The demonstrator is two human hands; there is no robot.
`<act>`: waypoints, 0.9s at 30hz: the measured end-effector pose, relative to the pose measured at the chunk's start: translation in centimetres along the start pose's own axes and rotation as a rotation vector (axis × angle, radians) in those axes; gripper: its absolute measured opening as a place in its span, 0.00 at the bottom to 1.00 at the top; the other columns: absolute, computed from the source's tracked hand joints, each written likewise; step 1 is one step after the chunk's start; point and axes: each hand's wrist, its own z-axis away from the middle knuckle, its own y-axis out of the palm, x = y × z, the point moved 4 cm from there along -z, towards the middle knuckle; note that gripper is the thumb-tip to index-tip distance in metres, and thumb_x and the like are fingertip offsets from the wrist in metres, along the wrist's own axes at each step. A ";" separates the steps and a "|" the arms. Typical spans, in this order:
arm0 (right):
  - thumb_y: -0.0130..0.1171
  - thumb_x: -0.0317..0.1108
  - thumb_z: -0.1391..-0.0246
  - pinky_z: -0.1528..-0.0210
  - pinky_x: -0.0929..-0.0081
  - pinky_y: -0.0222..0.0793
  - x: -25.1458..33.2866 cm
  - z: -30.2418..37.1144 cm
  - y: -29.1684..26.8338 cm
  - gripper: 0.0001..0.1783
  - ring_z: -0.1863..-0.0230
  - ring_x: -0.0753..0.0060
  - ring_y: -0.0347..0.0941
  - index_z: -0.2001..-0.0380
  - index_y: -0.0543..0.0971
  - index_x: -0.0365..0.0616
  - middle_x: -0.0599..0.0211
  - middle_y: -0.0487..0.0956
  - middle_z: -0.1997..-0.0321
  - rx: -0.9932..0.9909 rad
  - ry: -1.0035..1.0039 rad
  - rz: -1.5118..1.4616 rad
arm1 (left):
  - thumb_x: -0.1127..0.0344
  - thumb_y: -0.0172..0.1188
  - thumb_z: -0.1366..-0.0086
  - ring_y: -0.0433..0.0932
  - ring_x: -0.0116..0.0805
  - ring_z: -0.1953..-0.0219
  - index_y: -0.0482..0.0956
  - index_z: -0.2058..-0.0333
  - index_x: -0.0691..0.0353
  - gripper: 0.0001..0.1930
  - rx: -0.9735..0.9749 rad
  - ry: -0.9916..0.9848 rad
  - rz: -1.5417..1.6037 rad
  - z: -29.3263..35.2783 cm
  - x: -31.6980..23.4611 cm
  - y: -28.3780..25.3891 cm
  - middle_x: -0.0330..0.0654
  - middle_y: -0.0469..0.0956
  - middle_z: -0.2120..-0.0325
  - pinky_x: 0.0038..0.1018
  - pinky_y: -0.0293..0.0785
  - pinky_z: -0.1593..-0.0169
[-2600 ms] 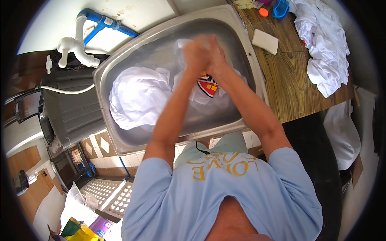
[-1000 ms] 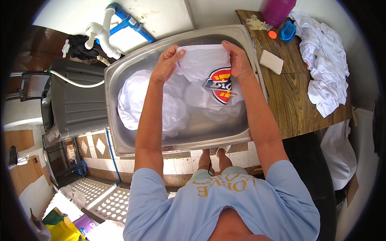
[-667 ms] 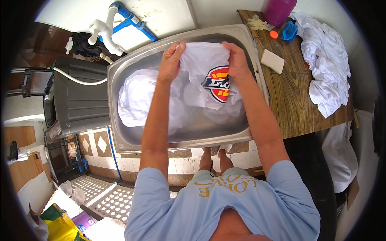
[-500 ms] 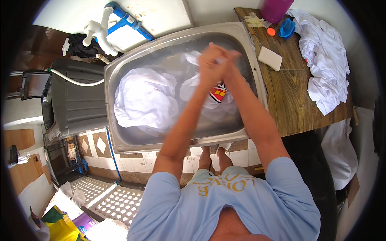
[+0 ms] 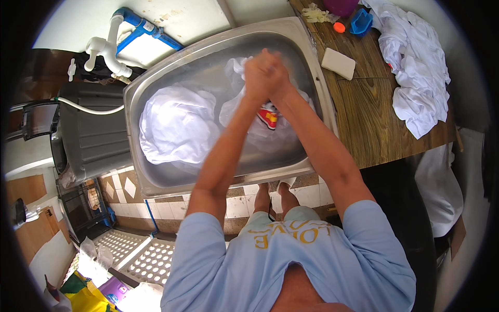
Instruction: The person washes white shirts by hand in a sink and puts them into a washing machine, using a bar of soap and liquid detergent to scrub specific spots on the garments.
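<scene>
My left hand and my right hand are clasped tightly together above the far right part of the steel sink. Both are closed and somewhat blurred by motion. A white garment with a red, yellow and black printed patch lies half sunk in the water right below them. Its cloth runs up to my hands, and the part pinched between them is hidden. To the left, a bigger bundle of white cloth bulges out of the water.
A cream soap bar rests on the wooden counter to the right. Beyond it are an orange cap, a blue scoop and white clothes. A white faucet stands at the far left, above a grey ribbed lid.
My clasped hands have shifted against each other, and the bit of white showing between them is now covered. The whole view has moved slightly, so the sink sits further left and up.
</scene>
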 end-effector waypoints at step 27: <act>0.59 0.39 0.58 0.63 0.65 0.71 4.7 -0.9 0.6 0.12 0.67 0.55 0.75 0.74 0.77 0.41 0.57 0.79 0.71 -0.152 -0.402 1.441 | 0.58 0.64 0.43 0.69 0.22 0.80 0.74 0.77 0.64 0.15 0.111 -0.505 0.098 3.6 6.9 -9.0 0.34 0.73 0.83 0.23 0.64 0.77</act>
